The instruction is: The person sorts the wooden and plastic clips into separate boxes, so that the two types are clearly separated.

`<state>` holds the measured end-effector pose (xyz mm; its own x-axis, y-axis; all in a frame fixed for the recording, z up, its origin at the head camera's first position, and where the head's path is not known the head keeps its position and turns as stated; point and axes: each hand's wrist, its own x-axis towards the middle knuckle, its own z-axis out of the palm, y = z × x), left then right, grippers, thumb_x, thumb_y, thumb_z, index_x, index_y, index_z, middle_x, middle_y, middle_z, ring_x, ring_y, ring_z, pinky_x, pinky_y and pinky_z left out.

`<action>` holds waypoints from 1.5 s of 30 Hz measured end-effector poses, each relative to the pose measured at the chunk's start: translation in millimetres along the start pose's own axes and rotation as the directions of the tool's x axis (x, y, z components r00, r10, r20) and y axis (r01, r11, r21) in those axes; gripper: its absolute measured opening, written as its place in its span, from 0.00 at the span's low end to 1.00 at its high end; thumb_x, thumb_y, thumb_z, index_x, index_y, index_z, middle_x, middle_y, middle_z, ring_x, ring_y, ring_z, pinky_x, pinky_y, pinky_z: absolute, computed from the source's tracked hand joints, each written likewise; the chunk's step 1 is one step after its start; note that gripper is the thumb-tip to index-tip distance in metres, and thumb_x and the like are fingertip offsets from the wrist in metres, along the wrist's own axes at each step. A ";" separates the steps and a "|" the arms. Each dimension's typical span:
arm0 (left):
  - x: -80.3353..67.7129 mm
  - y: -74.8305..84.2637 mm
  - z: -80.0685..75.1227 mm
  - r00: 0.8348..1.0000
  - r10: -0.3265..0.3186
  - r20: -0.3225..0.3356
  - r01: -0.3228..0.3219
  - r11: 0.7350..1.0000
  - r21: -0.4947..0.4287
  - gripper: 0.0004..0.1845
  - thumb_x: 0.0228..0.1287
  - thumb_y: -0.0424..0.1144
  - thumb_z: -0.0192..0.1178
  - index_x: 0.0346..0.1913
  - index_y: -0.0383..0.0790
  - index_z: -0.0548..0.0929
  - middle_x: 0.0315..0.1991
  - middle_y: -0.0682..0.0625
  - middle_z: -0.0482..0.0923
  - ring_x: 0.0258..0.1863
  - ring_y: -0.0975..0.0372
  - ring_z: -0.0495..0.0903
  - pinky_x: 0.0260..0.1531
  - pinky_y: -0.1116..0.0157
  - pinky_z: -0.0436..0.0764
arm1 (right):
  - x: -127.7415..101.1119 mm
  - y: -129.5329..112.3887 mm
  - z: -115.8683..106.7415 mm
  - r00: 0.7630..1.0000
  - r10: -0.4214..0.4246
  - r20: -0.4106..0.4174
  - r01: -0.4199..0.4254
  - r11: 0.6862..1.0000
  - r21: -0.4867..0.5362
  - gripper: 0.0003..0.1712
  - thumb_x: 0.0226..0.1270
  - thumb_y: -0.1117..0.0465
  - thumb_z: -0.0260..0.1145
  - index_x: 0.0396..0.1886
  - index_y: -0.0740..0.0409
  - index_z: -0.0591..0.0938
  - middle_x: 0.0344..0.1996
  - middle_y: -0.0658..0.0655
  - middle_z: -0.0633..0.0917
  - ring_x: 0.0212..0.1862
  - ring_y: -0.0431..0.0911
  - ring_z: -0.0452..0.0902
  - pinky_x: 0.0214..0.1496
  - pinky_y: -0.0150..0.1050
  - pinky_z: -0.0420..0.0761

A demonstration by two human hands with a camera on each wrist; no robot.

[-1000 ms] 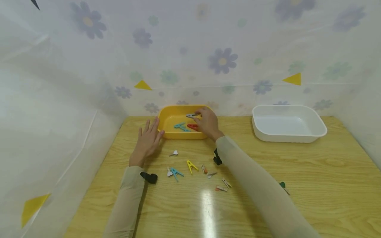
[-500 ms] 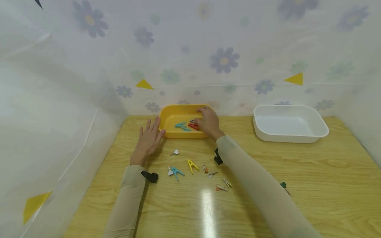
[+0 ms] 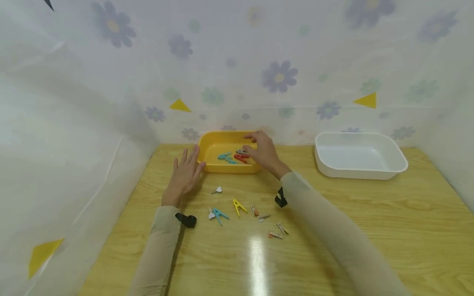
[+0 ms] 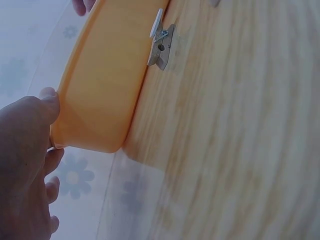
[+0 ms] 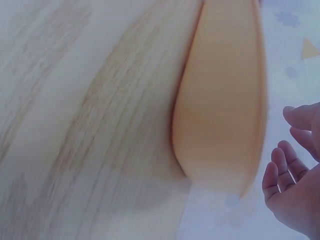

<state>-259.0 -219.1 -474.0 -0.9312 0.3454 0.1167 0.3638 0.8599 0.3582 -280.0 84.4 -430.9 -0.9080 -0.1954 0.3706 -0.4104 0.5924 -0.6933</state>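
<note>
Yellow plastic sits under both hands: the right hand point(image 3: 263, 151) hovers with fingers spread loosely, holding nothing, over the yellow tray point(image 3: 211, 165), where red, teal and grey clothespins point(image 3: 234, 156) lie just below its fingertips. The left hand point(image 3: 184, 176) lies flat and relaxed on the table point(image 3: 370, 213), thumb against the tray's near corner. Nearer the person, more clips point(image 3: 238, 206) lie scattered — a low forearm could sweep them aside, I judge.

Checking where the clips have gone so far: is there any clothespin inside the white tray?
No. In the head view the white tray shows only its bare bottom, while the clothespins lie in the yellow tray.
</note>
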 end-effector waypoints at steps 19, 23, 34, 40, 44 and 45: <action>2.4 1.4 -0.3 1.000 0.002 0.000 -0.002 1.000 0.003 0.37 0.85 0.58 0.31 0.84 0.41 0.41 0.84 0.48 0.38 0.82 0.47 0.33 0.73 0.33 0.37 | -59.6 -31.4 -29.9 0.997 -0.027 -0.073 0.034 0.994 0.102 0.16 0.71 0.60 0.71 0.57 0.57 0.85 0.51 0.56 0.84 0.49 0.52 0.80 0.40 0.46 0.80; 3.7 1.7 -0.5 1.000 0.005 -0.003 -0.005 1.000 0.002 0.37 0.85 0.58 0.31 0.84 0.41 0.41 0.84 0.49 0.38 0.82 0.48 0.33 0.73 0.33 0.37 | -75.0 -38.5 -31.1 0.997 -0.013 -0.078 0.024 0.991 0.131 0.16 0.71 0.59 0.72 0.56 0.56 0.85 0.51 0.56 0.84 0.48 0.52 0.81 0.40 0.46 0.80; 4.2 -3.5 -0.5 1.000 0.011 0.003 -0.011 1.000 -0.017 0.37 0.85 0.57 0.32 0.84 0.40 0.42 0.84 0.47 0.38 0.82 0.47 0.32 0.72 0.33 0.35 | -110.0 -56.5 -23.5 0.997 0.063 -0.042 -0.053 0.977 0.206 0.18 0.70 0.58 0.73 0.58 0.54 0.85 0.51 0.53 0.85 0.50 0.52 0.81 0.42 0.47 0.79; 1.0 -6.8 -2.3 1.000 -0.014 -0.004 0.013 1.000 -0.020 0.36 0.85 0.55 0.35 0.84 0.41 0.41 0.84 0.49 0.37 0.82 0.48 0.32 0.73 0.34 0.34 | -120.6 -60.4 -8.1 0.995 0.101 -0.009 -0.096 0.970 0.223 0.19 0.69 0.59 0.73 0.57 0.56 0.84 0.50 0.56 0.86 0.51 0.53 0.81 0.43 0.45 0.79; -1.3 -7.4 -3.5 1.000 -0.016 0.001 0.016 1.000 -0.010 0.37 0.85 0.57 0.33 0.84 0.41 0.41 0.84 0.49 0.37 0.82 0.48 0.32 0.73 0.34 0.36 | -128.3 -58.9 3.8 0.993 0.119 0.027 -0.122 0.965 0.231 0.18 0.68 0.59 0.74 0.56 0.57 0.85 0.49 0.57 0.86 0.50 0.54 0.81 0.43 0.45 0.79; -1.8 -7.3 -3.7 1.000 -0.016 0.000 0.016 1.000 -0.012 0.37 0.85 0.57 0.34 0.84 0.41 0.41 0.84 0.49 0.38 0.82 0.48 0.32 0.73 0.34 0.36 | -129.7 -58.7 6.2 0.992 0.120 0.041 -0.127 0.964 0.234 0.18 0.67 0.59 0.74 0.55 0.57 0.85 0.49 0.57 0.86 0.50 0.54 0.81 0.44 0.45 0.79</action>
<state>-260.0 -227.4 -473.4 -0.9369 0.3314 0.1110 0.3485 0.8609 0.3708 -138.6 70.1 -442.1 -0.9535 -0.1544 0.2588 -0.3003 0.4131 -0.8598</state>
